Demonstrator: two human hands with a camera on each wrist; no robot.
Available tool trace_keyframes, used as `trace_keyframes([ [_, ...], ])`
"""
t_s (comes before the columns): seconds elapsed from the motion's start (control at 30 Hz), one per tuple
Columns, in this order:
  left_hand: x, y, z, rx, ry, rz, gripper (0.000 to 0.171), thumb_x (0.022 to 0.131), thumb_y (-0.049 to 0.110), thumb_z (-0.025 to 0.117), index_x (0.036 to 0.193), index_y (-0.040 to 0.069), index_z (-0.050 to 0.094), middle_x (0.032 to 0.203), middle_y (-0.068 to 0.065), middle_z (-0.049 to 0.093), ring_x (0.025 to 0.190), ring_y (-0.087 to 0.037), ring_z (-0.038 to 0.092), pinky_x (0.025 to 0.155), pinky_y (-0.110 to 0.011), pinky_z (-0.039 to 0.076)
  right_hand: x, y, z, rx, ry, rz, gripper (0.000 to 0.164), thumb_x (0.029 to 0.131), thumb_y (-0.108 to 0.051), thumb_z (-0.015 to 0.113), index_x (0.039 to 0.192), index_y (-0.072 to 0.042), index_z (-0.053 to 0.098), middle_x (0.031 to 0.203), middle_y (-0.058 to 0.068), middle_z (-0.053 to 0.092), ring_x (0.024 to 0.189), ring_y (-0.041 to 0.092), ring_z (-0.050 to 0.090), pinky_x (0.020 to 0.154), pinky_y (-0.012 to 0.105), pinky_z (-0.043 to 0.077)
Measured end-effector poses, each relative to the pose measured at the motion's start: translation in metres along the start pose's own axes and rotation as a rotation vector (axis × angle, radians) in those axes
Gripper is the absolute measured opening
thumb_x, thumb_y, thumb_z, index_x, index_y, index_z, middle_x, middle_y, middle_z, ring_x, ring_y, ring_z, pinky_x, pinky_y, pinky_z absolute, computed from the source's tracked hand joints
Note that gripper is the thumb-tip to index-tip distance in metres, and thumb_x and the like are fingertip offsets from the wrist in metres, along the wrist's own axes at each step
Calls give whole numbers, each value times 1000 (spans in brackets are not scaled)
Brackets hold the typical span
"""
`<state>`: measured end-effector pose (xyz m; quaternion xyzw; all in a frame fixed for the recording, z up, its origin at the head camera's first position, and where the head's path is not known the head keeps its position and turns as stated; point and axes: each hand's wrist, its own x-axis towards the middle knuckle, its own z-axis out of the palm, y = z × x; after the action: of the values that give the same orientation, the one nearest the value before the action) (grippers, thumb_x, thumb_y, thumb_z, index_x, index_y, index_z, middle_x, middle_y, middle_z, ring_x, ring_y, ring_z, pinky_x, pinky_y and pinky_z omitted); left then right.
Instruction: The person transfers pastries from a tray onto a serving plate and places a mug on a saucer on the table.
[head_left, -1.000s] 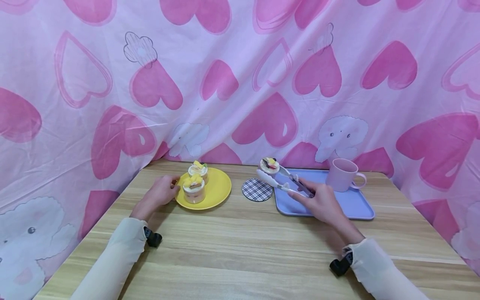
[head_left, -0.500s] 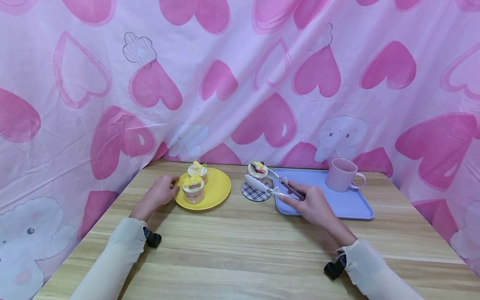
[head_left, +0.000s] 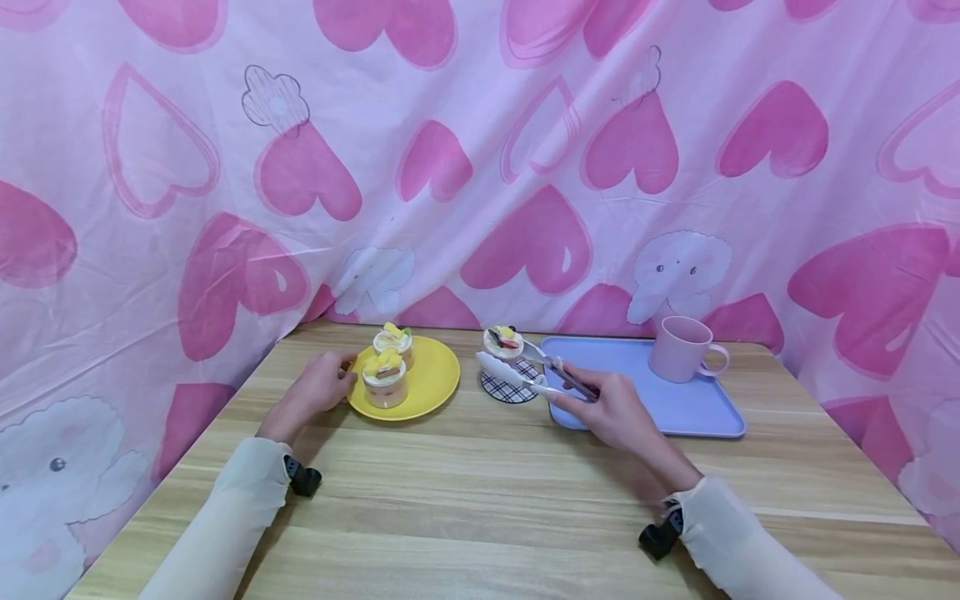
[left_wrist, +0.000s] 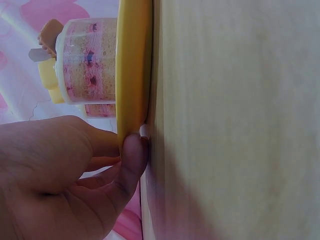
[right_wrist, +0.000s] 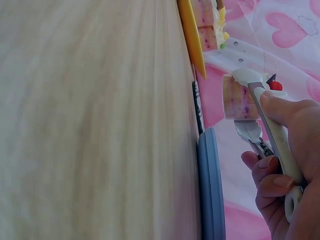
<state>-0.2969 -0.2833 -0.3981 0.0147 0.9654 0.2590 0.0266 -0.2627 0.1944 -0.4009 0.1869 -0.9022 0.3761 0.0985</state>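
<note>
My left hand (head_left: 318, 386) pinches the left rim of a yellow plate (head_left: 441, 375), thumb on one face and fingers on the other in the left wrist view. Two dessert cups with yellow toppings stand on it, a nearer cup (head_left: 386, 392) and a farther cup (head_left: 401, 343). My right hand (head_left: 617, 408) grips a pair of tongs (head_left: 551, 377) with white tips. Between those tips is a third dessert cup (right_wrist: 237, 100), topped with cream and fruit. The right wrist view shows it raised off the table, over or near a checked round coaster (head_left: 510, 392).
A lavender tray (head_left: 693, 417) lies to the right of the coaster, partly behind my right hand. On its far right corner stands a pink mug (head_left: 678, 350) with its handle to the right. A pink heart-patterned curtain (head_left: 480, 167) hangs behind the wooden table (head_left: 450, 500).
My right hand has moved left, carrying the dessert cup in the tongs from beside the tray's left edge to the coaster area. The left hand and plate have stayed put.
</note>
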Motion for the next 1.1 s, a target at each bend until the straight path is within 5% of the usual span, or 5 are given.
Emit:
trace_keyframes([
  [0.37,-2,2,-1,6,5,-1,54,109,6,55,158,-12,44,154,-37,53,133,-45,62,111,-57,57,3,-5,11,-1,14,-61,66,91,-47,87,148,-20,68,145,11,70,99,26,66,55,27,45],
  [0.77,-1,-1,0,19,19,26,52,107,5,57,155,-14,47,149,-37,58,128,-43,65,108,-55,59,3,-11,19,-6,-1,-69,69,91,-55,84,148,-20,68,135,8,77,94,25,66,68,24,50],
  [0.97,1,-3,0,15,20,32,52,107,6,57,154,-14,47,147,-37,60,126,-41,66,106,-54,60,6,-15,23,-13,-6,-78,70,91,-58,83,147,-18,69,142,8,73,107,21,69,83,28,54],
  [1.1,1,-2,-1,7,10,20,53,108,6,56,156,-14,45,149,-37,58,129,-42,65,108,-55,59,8,-19,27,-5,-14,-79,71,91,-59,82,147,-18,68,143,9,72,105,22,68,80,28,53],
])
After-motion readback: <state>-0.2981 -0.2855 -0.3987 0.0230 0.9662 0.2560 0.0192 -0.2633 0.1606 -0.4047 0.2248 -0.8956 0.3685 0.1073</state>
